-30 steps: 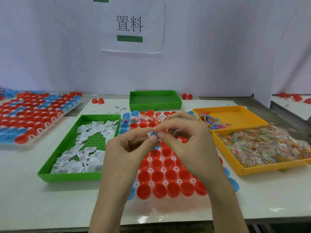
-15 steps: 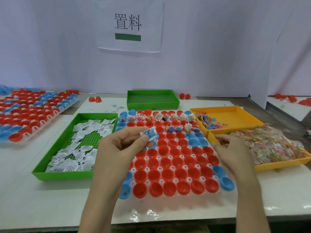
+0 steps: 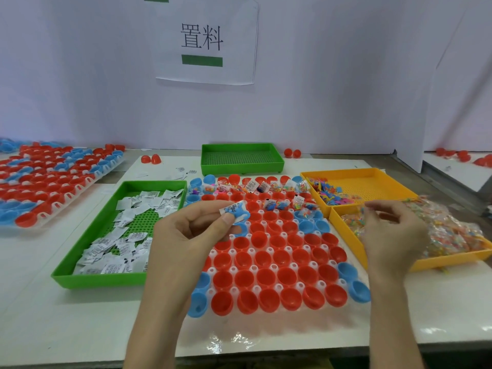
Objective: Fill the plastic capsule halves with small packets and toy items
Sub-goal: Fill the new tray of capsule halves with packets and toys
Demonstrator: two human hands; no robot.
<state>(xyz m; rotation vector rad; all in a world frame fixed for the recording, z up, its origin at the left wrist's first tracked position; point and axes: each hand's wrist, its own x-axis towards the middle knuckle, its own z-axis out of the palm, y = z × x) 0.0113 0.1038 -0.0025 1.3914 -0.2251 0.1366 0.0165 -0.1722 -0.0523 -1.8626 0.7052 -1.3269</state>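
Pinching a packet and a blue toy together between thumb and fingertips of the left hand, up over the rack toward its 10 o'clock side. Held as one small bundle, likely for dropping both into one cup in a single go. Reaching with the right hand out to 3 o'clock, over the near yellow tray full of clear bags. Fingers bent there, but too blurred to tell whether gripping a bag or empty. Probably going for the third piece of the same bundle. Sitting mouth-up in the rack: red and blue halves, good for dropping things straight in and keeping them there. Filled already along the two rows at 12 o'clock; bare in the middle and down to 6 o'clock, so plenty left to do. Set close around the rack for short reaches: a green tray of packets at 9 o'clock, handy for the left hand, and a far yellow tray with loose toys at 2 o'clock, handy for the right. Next, most likely, letting the bundle fall into the first bare half behind the filled rows. Worth minding the thin packet under the thumb, easy to lose by slipping out sideways.
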